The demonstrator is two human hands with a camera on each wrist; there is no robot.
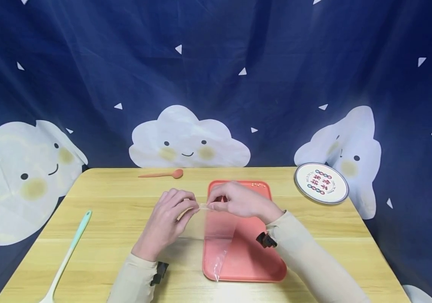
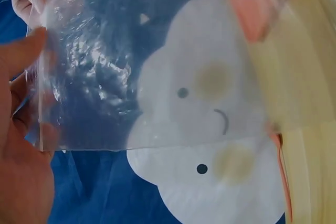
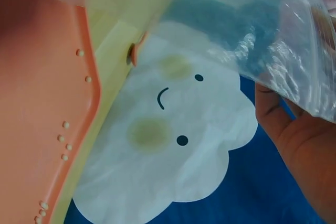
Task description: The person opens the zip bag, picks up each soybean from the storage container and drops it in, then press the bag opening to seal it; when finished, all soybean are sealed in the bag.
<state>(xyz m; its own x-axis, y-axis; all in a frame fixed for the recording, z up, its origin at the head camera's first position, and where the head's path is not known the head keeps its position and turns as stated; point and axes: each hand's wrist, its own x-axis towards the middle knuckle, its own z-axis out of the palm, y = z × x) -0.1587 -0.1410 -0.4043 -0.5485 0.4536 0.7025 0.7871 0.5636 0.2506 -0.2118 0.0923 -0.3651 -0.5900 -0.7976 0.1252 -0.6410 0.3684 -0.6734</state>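
A clear zip-top plastic bag (image 1: 216,240) hangs from both hands, which pinch its upper edge. My left hand (image 1: 168,221) has thumb and fingertips on the left part of that edge. Close beside it, the right hand (image 1: 240,200) pinches the edge farther right. The bag's lower corner hangs in front of a coral-pink tray (image 1: 255,256). In the left wrist view the bag (image 2: 100,93) looks flat and see-through, with no contents visible. Several small pale round pellets (image 3: 65,138) lie near the tray's far end in the right wrist view.
An orange spoon (image 1: 178,173) lies at the table's back edge. To the left is a long utensil with a mint-green handle (image 1: 76,235). A round white plate with red lettering (image 1: 321,184) is at the back right. A dark blue cloud-print curtain (image 1: 216,84) hangs behind the table.
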